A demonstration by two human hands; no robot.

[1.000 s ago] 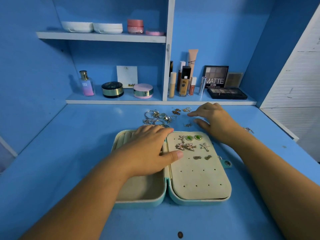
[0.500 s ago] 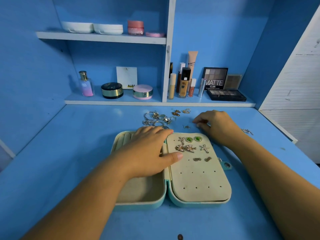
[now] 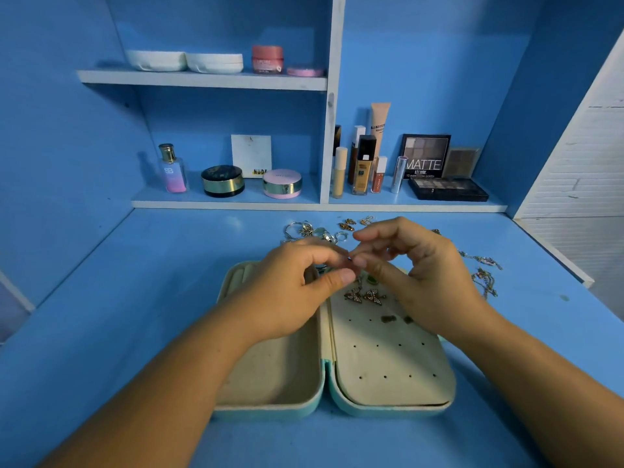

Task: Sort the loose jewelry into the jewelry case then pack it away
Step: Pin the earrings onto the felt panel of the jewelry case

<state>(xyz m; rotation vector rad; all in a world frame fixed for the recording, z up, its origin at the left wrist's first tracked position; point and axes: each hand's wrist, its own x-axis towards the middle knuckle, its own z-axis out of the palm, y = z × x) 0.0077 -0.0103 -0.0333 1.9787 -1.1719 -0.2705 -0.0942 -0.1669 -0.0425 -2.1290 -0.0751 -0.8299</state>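
Note:
The open teal jewelry case [image 3: 270, 408] lies flat on the blue desk. Its right half is a cream panel with holes [image 3: 388, 366], and butterfly earrings [image 3: 364, 296] and several other studs are pinned near its top. My left hand [image 3: 287, 292] and my right hand [image 3: 425, 271] hover over the case's far end with fingertips meeting. Together they pinch a tiny earring [image 3: 349, 260] that is barely visible. Loose rings [image 3: 310, 231] and gold earrings [image 3: 347, 225] lie behind the case. Thin chains [image 3: 484, 278] lie to its right.
A low shelf at the back holds a perfume bottle [image 3: 173, 170], round compacts [image 3: 223, 180], foundation tubes [image 3: 364, 167] and an eyeshadow palette [image 3: 447, 189]. An upper shelf [image 3: 202, 79] carries jars. The desk's right edge [image 3: 553, 251] meets a white wall.
My right hand picked a small piece off the desk and came back over the case. My left hand lifted off the case's left half and joined it, fingertips pinching together.

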